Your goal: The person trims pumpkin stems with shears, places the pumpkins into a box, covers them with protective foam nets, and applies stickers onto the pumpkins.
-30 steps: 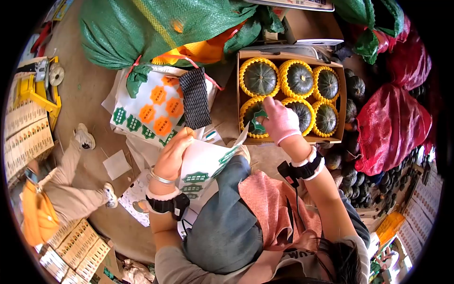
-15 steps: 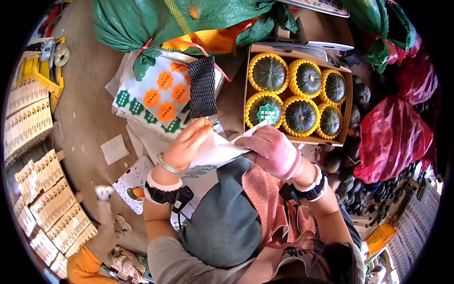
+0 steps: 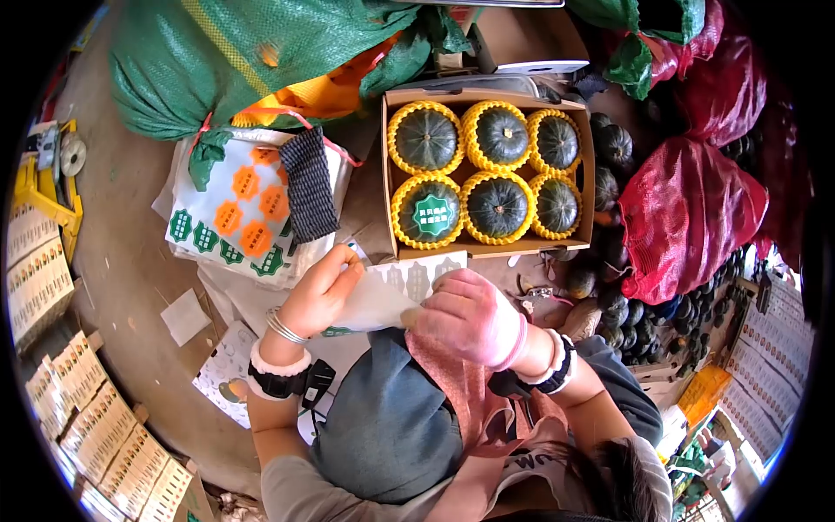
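Observation:
A white sticker sheet [image 3: 378,300] is pinched in my left hand [image 3: 317,296], its fingers closed at the upper left edge. My right hand [image 3: 465,317], in a pink glove, is closed at the sheet's right end; its fingertips are blurred. Just beyond the hands, an open cardboard box [image 3: 584,196] holds several dark green squashes in yellow foam nets. The front left squash [image 3: 426,211] bears a green label [image 3: 432,214] with white writing. Left of the box lies a stack of sheets [image 3: 193,202] with orange and green stickers, under a black mesh piece [image 3: 310,184].
A green woven sack [image 3: 174,65] fills the upper left. Red net sacks [image 3: 696,213] and loose squashes [image 3: 615,143] stand at the right. Stacked printed cartons [image 3: 104,435] and a yellow tape dispenser [image 3: 52,187] are at the far left. An empty carton [image 3: 531,39] stands behind the box.
My right hand has moved from the front left squash, where the green label now shows, back to the sheet. The view has shifted, and the person at the left is no longer in view.

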A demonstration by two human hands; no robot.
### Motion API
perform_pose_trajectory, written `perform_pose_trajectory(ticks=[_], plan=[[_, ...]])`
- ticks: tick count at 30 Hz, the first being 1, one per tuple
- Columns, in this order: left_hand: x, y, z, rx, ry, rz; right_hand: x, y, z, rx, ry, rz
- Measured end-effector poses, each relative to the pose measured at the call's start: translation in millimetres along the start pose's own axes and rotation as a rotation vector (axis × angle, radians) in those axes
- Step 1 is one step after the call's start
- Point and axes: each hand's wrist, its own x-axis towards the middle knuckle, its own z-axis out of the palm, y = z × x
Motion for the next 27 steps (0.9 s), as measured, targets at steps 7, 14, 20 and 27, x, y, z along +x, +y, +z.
perform_pose_trajectory(ticks=[7, 14, 20, 27], plan=[[4.3, -26.9, -4.3, 0.047, 0.014, -0.021, -25.7, 33.5, -59.4, 0.772, 0.038, 0.042], [-0.6, -24.3, 14.2, -0.134, -0.272, -0.008, -32.8, 135.8, -74.3, -0.058, -0.218, 0.777], [-16.9, 1.2, -11.2, -0.632, -0.743, -0.287, -15.9, 143.8, -51.6, -0.157, -0.33, 0.766], [-18.2, -5.0, -27.1, -0.385, -0.938, 0.031, -11.7, 146.1, -48.4, -0.223, -0.377, 0.707]])
